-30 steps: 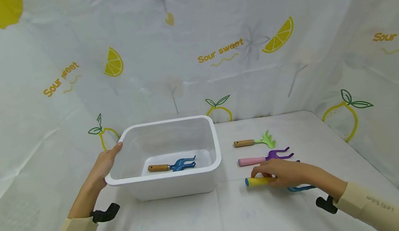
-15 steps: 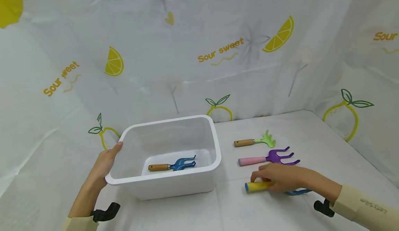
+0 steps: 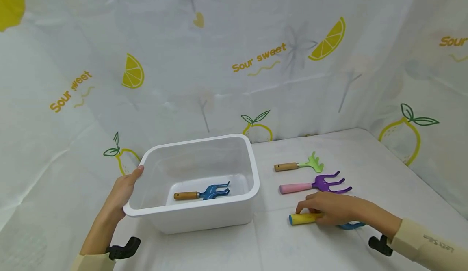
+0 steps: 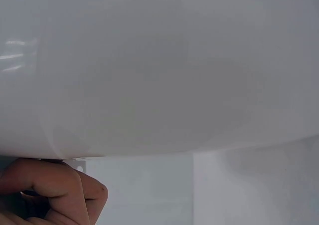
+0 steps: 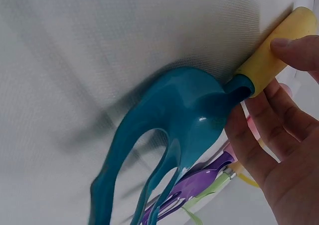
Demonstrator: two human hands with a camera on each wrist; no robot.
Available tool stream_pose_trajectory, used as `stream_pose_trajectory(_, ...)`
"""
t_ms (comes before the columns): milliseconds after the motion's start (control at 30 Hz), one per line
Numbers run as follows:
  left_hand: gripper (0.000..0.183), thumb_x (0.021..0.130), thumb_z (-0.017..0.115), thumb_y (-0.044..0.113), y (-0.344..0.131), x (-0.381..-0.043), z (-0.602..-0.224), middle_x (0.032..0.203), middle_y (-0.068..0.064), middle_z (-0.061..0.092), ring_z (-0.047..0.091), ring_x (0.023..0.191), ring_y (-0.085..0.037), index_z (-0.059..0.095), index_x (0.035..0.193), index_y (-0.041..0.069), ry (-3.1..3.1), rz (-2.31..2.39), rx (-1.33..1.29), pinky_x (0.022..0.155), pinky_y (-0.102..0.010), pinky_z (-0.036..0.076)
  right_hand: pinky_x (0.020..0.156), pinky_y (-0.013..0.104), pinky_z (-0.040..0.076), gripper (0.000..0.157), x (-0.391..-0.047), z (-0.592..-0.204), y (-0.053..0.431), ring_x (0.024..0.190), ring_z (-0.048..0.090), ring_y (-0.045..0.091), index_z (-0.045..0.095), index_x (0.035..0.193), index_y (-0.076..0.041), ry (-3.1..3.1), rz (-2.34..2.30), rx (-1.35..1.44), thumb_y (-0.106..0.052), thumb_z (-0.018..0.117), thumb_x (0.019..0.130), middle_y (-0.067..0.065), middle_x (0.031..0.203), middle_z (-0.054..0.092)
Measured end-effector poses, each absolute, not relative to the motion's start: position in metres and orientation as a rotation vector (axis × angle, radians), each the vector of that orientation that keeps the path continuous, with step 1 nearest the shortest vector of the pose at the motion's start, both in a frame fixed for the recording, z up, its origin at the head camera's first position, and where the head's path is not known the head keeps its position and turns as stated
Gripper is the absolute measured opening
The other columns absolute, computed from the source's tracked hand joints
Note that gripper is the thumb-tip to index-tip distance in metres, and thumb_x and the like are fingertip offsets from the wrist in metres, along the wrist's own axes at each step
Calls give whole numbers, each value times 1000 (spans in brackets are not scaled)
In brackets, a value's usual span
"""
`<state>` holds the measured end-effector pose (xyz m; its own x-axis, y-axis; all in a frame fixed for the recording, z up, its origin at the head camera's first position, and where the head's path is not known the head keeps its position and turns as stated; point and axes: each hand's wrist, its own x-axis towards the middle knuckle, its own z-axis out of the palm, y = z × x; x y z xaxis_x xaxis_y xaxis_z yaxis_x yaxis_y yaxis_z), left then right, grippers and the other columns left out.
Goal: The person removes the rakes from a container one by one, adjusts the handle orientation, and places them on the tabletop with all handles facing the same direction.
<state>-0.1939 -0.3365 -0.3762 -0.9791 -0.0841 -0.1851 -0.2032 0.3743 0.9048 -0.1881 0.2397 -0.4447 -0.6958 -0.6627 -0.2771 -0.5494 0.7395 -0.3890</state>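
Note:
My left hand (image 3: 122,191) holds the left rim of a white plastic bin (image 3: 204,218), thumb over the edge and fingers curled beneath. Inside it lies a blue hand rake (image 3: 213,191) with a wooden handle. On the right, my right hand (image 3: 330,208) pinches the yellow handle (image 5: 281,43) of another hand rake between thumb and fingers. Its teal-blue pronged head (image 5: 192,103) shows fully in the right wrist view, close over the white cloth; from the head view the hand covers much of it. The left wrist view shows mostly the bin's side wall (image 4: 159,75).
Just beyond the right hand lies a purple hand rake (image 3: 321,183) with a pink handle. A light green hand rake (image 3: 314,163) with a wooden handle lies farther back. White lemon-print sheeting (image 3: 212,80) rises behind the table.
My right hand has shifted slightly toward me with the yellow-handled rake, uncovering the purple rake's lowest prong. My left hand and the bin have stayed in place.

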Motion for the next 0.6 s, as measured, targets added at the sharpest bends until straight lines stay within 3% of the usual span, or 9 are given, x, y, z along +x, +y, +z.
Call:
stream_pose_trajectory(333,84,105,37,65,-335,-192,-374,126,-13,73,78,93,-18,38,155,-3,2529,1687,-242,76,-40,65,73,21,46,44,-189,-447,239,81,49,-1,65,120,-46,2550,-436,-979,-15,73,90,-20,91,54)
stream_pose_trajectory(600,81,107,37,60,-336,-194,-376,121,-4,74,76,90,-12,36,156,-4,2521,1690,-258,74,-36,64,74,21,48,43,-190,-447,239,82,50,0,66,120,-44,2542,-436,-969,-15,75,90,-20,90,54)
